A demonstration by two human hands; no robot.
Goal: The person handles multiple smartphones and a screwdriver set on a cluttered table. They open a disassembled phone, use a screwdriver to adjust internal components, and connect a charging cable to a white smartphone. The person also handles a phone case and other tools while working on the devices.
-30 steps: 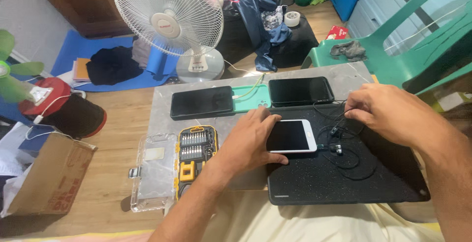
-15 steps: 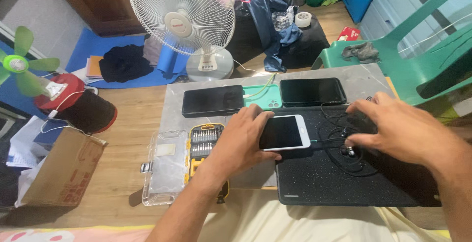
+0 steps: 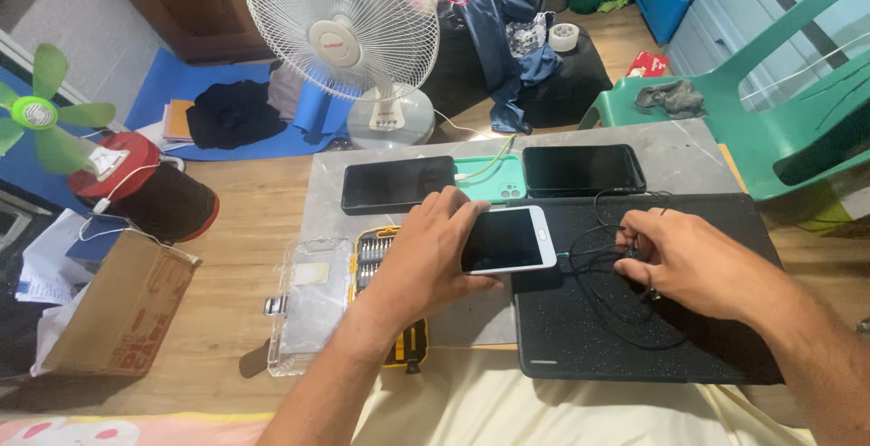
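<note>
My left hand (image 3: pixel 435 260) clamps the white smartphone (image 3: pixel 506 239), screen up, where the grey slab (image 3: pixel 689 151) meets the black work mat (image 3: pixel 725 355). My right hand (image 3: pixel 693 260) pinches the black cable (image 3: pixel 603 305) by its plug, fingers closed on it, near the phone's right end. I judge this the plugging-in step; next the plug must line up with the port while my left steadies the phone.
</note>
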